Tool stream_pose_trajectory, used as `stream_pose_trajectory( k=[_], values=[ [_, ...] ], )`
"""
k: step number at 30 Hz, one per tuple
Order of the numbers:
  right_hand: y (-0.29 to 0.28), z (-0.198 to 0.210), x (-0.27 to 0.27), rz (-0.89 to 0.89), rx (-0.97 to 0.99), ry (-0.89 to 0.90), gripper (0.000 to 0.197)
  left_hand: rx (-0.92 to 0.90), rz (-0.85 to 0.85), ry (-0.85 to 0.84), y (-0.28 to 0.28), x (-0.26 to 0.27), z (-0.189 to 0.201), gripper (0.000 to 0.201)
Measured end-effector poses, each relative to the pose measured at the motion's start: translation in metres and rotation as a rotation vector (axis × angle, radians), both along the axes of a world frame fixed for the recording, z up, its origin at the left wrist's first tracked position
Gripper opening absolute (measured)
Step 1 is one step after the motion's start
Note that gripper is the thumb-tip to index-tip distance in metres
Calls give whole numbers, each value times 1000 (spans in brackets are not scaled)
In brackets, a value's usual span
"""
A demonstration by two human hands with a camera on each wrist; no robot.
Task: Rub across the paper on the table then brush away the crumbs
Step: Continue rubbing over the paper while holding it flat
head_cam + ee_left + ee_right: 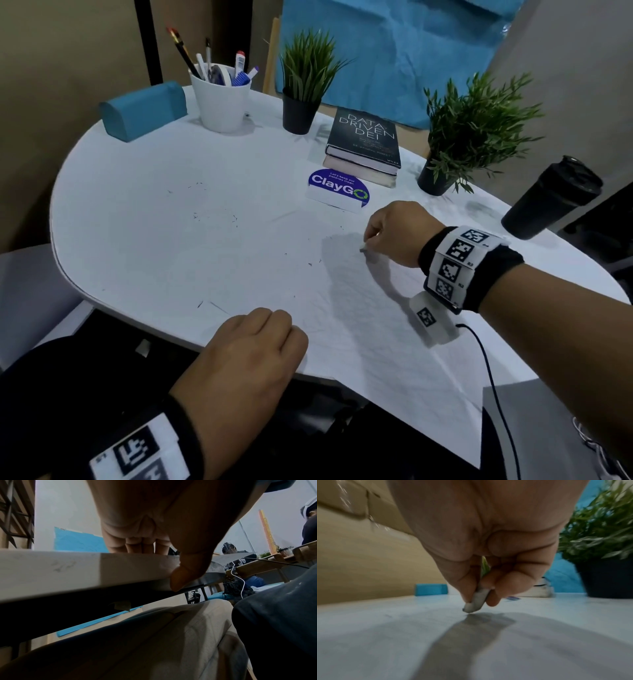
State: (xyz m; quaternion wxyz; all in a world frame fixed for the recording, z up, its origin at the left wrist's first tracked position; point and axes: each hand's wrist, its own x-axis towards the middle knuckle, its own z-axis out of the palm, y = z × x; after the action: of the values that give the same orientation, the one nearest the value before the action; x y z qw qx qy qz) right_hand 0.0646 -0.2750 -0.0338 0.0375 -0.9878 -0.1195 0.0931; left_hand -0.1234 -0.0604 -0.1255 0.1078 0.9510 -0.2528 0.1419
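Note:
A white paper sheet point(376, 325) lies on the white table point(171, 240) and hangs over its near edge. My right hand point(367, 244) pinches a small greyish eraser point(363, 250) between thumb and fingers, its tip on or just above the paper. In the right wrist view the eraser point(476, 603) sticks out below the right hand point(479, 597) over the paper point(488, 649). Dark crumbs point(310, 263) are scattered left of the eraser. My left hand point(260, 342) rests with curled fingers at the near edge. Its thumb point(185, 572) hooks over the table edge point(68, 572).
At the back stand a teal box point(144, 109), a white cup of pens point(221, 102), two potted plants point(301, 85) point(472, 137), stacked books point(364, 144) and a ClayGo card point(337, 192). A black tumbler point(551, 198) stands far right. A cable point(489, 370) hangs from my right wrist.

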Motion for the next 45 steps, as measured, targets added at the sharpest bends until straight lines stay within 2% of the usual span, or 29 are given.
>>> stream_pose_trajectory(
  k=[2,5,8,12,16,19,22,25,27,29,32,37,38,41,45],
  values=[
    [12,-2,-7,78,83,16,5,1,18,3,0,-1,0,41],
    [17,-4,-9,63,218,5,9,11,44,-14,-3,-4,1,41],
    [20,-7,-11,79,224,-11,6,-2,64,-34,-6,-7,2,43],
    [38,-11,-22,188,191,97,5,-7,75,-37,-5,-6,1,43],
    [28,-2,5,56,51,47,7,-4,61,-15,-5,-4,2,44],
    [29,2,13,48,-24,26,2,-18,46,-13,-4,-2,2,42],
    [39,-2,6,98,82,70,3,-32,37,-31,-3,-2,1,43],
    [26,-4,14,-11,103,77,6,-47,26,-58,-5,-2,1,42],
    [15,0,22,-87,68,54,6,-77,36,-83,-7,-1,1,50],
    [12,4,22,-116,151,66,5,-89,41,-91,-8,0,2,56],
    [22,7,13,-86,324,67,10,-77,39,-100,-7,-1,1,41],
    [23,0,3,17,228,61,7,-66,33,-111,-9,0,-1,70],
    [22,-1,1,51,182,74,10,-62,31,-103,-9,0,-2,67],
    [11,2,2,41,85,88,17,-48,32,-60,-6,0,-1,39],
    [-3,6,6,-33,103,8,8,-71,36,-63,-7,-1,2,35]
  ],
)
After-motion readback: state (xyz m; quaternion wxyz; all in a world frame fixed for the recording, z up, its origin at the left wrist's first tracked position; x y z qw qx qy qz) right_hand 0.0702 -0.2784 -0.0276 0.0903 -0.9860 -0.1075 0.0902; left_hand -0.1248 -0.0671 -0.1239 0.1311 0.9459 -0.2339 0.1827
